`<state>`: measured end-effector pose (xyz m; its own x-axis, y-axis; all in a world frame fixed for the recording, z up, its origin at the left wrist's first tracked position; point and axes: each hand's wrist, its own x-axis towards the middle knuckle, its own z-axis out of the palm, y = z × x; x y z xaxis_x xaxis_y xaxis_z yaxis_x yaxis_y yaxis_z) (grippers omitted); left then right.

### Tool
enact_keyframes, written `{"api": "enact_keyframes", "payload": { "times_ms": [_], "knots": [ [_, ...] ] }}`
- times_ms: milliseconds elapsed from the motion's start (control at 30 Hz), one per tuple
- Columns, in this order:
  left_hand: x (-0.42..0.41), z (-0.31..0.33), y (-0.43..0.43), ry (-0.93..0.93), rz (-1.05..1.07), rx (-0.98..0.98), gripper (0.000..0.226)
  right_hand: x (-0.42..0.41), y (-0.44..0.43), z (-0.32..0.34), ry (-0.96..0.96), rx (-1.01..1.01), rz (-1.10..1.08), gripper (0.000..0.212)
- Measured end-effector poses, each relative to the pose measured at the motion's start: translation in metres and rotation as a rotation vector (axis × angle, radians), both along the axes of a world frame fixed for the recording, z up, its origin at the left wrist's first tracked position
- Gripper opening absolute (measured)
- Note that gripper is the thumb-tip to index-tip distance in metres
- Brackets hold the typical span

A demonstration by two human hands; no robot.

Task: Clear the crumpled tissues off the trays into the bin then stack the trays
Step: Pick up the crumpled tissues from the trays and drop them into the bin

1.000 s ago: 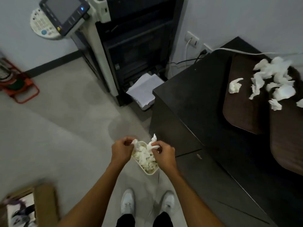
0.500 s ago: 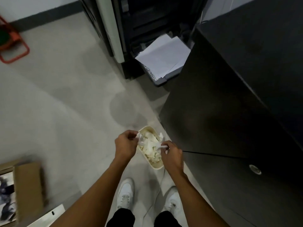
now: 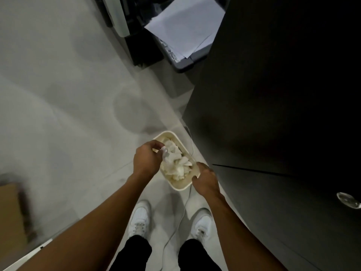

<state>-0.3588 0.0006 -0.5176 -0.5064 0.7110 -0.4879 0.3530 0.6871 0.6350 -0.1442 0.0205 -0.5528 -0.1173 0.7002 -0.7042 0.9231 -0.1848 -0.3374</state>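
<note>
The dark cabinet fills the right side, with loose paper sheets by its far corner. On the floor, just beside the cabinet's near edge, stands the cream bin. Its mouth faces up and its long axis runs away from the person, leaning left. It is heaped with crumpled tissues. The right hand sits at the near-right rim with fingers curled; whether they grasp anything I cannot tell. Half a second ago it pinched a tissue strip above the bin. The left hand pinches a tissue wad over the left rim.
</note>
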Motion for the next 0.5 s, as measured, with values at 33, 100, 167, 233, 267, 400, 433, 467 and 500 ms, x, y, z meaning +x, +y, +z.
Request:
{"api": "enact_keyframes", "payload": {
  "times_ms": [33, 100, 167, 233, 267, 400, 433, 467, 500],
  "knots": [
    [0.004, -0.007, 0.002, 0.001, -0.026, -0.003, 0.005, 0.003, 0.000, -0.003, -0.003, -0.018, 0.005, 0.060],
    [0.012, -0.021, 0.002, -0.020, -0.167, -0.046, 0.016, 0.006, -0.001, -0.006, -0.003, -0.065, 0.004, 0.062],
    [0.019, -0.030, -0.003, -0.005, -0.480, -0.209, 0.044, 0.008, -0.001, -0.007, -0.002, -0.089, 0.001, 0.064],
    [0.025, -0.031, -0.012, 0.053, -0.660, -0.356, 0.062, 0.010, -0.002, -0.005, 0.014, -0.081, -0.029, 0.061],
    [0.026, -0.029, -0.016, 0.065, -0.651, -0.385, 0.063, 0.011, -0.004, -0.002, 0.023, -0.076, -0.051, 0.058],
    [0.021, -0.005, -0.031, 0.056, -0.525, -0.349, 0.051, 0.009, -0.008, 0.023, 0.073, -0.038, -0.085, 0.048],
    [0.018, 0.006, -0.034, 0.042, -0.510, -0.329, 0.049, 0.008, -0.009, 0.033, 0.087, -0.030, -0.093, 0.045],
    [0.016, 0.018, -0.035, 0.026, -0.498, -0.309, 0.048, 0.006, -0.010, 0.043, 0.108, -0.023, -0.096, 0.043],
    [0.014, 0.032, -0.035, 0.010, -0.483, -0.289, 0.046, 0.005, -0.010, 0.054, 0.124, -0.020, -0.104, 0.042]
  ]
}}
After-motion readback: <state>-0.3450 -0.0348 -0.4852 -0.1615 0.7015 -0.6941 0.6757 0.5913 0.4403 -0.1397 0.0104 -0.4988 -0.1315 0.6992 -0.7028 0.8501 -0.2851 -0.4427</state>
